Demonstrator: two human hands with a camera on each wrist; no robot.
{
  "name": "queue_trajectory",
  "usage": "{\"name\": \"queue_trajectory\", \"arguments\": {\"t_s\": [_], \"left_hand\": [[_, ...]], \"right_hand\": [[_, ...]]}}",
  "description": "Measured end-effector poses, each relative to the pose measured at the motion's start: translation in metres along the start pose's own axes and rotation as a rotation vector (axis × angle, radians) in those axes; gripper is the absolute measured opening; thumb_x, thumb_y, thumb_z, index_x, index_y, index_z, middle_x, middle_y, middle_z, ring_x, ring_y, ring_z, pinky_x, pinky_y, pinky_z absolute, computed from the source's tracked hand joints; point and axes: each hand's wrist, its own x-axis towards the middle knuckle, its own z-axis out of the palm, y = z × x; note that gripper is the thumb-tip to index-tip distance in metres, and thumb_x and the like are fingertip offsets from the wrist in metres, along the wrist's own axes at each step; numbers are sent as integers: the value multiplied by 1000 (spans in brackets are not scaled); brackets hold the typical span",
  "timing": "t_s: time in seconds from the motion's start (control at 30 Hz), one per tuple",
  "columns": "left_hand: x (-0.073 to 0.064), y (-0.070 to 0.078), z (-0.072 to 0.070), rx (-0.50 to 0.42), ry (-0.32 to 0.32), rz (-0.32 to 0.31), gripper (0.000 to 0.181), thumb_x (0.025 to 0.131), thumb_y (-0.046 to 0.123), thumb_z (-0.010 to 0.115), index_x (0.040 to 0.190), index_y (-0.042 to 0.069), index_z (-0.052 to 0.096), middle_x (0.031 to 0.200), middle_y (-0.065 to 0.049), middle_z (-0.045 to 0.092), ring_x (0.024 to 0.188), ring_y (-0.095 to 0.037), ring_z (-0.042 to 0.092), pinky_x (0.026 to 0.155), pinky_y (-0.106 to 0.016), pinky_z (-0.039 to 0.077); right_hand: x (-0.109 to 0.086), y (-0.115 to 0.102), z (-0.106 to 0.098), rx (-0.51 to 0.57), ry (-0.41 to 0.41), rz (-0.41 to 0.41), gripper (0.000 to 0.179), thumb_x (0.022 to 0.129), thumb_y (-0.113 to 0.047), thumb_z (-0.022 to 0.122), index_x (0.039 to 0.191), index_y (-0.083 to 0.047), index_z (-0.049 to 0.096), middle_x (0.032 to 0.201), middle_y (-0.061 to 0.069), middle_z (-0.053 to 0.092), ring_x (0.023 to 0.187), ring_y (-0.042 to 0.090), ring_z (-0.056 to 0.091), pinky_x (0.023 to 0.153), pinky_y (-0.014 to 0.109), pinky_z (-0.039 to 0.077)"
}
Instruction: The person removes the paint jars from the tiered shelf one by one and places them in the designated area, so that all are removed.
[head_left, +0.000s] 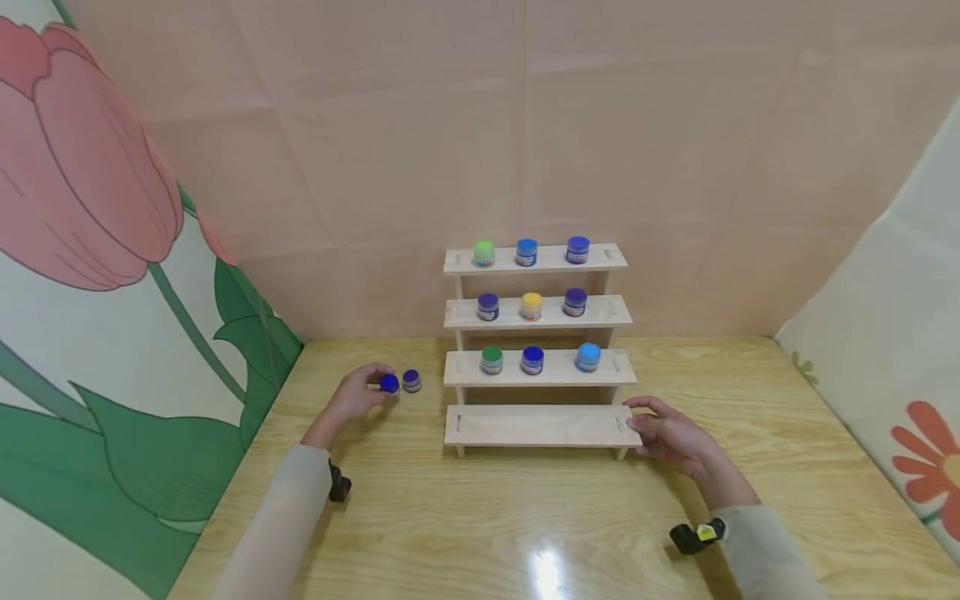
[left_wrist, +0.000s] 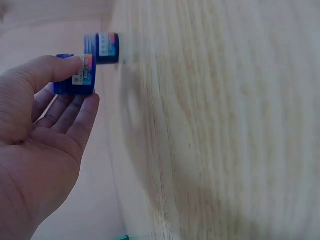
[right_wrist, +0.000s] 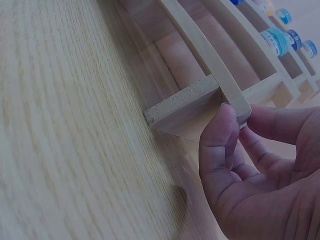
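Between thumb and fingers, my left hand (head_left: pixel 362 393) pinches a small blue paint jar (head_left: pixel 389 383); the left wrist view shows that jar (left_wrist: pixel 75 75) up close with its colourful label. Beside it a second dark blue jar (head_left: pixel 412 381) stands on the table. My right hand (head_left: pixel 671 435) grips the right end of the lowest board of a four-step wooden rack (head_left: pixel 540 427), thumb and fingers on the board's end (right_wrist: pixel 235 102). The upper three steps each carry three jars, such as a green jar (head_left: pixel 492 360), a yellow jar (head_left: pixel 532 306) and a light green jar (head_left: pixel 483 253).
The wooden table (head_left: pixel 420 517) stretches in front of the rack. A plain pinkish cloth (head_left: pixel 390 167) hangs behind. Flower-printed panels stand on both sides, with a large tulip (head_left: pixel 97 150) at left and a red flower (head_left: pixel 930 458) at right.
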Motion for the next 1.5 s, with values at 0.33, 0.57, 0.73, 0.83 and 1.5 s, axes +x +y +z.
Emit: {"name": "queue_trajectory", "arguments": {"t_s": [0.33, 0.57, 0.73, 0.83, 1.5], "left_hand": [[19, -13, -3, -9, -21, -23, 44, 93, 7, 72, 134, 1, 59, 132, -22, 62, 124, -39, 57, 107, -54, 46], [23, -18, -4, -14, -17, -35, 42, 92, 5, 73, 131, -1, 60, 129, -23, 63, 122, -40, 58, 107, -53, 45], [25, -19, -4, -14, -21, -48, 42, 92, 3, 72, 132, 0, 60, 130, -22, 62, 123, -39, 57, 108, -53, 45], [26, -19, -3, -1, -26, -55, 43, 93, 3, 71, 134, 1, 59, 132, -23, 61, 125, -40, 56, 109, -54, 44], [6, 38, -6, 31, 11, 143, 50, 97, 12, 66, 144, 4, 52, 145, -22, 46, 134, -45, 45, 109, -56, 45]], "right_hand": [[0, 0, 3, 1, 1, 3, 26, 103, -13, 57, 127, -23, 52, 106, -1, 65, 87, 15, 65, 72, 28, 56], [1, 0, 2, 14, -13, 0, 26, 103, -13, 57, 126, -23, 52, 106, -1, 65, 87, 14, 65, 71, 27, 56], [2, 1, 2, 13, -45, -13, 26, 103, -12, 56, 127, -23, 51, 105, -1, 66, 87, 14, 66, 71, 27, 56], [2, 1, 2, 19, -32, -5, 25, 103, -12, 57, 124, -25, 53, 104, -1, 66, 87, 14, 66, 71, 28, 56], [-2, 2, 0, 36, -23, -3, 26, 103, -12, 57, 126, -24, 52, 104, -2, 66, 84, 12, 66, 70, 26, 57]]}}
